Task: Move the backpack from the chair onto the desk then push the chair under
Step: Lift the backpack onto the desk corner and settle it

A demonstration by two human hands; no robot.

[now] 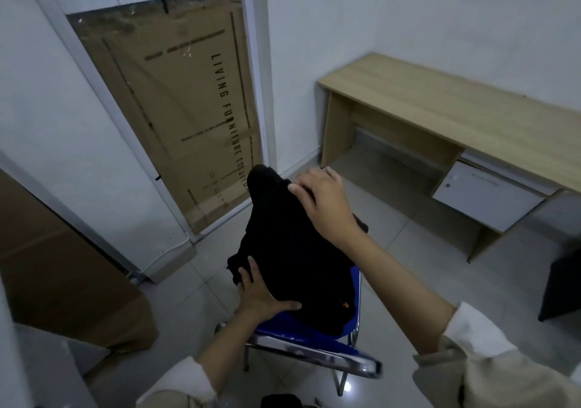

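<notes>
A black fabric backpack (pixel 292 250) sits on the blue-seated chair with a chrome metal frame (pixel 317 341). The left hand (pixel 261 294) lies flat against the backpack's lower left side, fingers spread, thumb along the bottom edge. The right hand (pixel 323 200) rests on top of the backpack, fingers curled over its upper edge. The light wooden table (pixel 440 105) stands well apart from the chair, against the white wall.
</notes>
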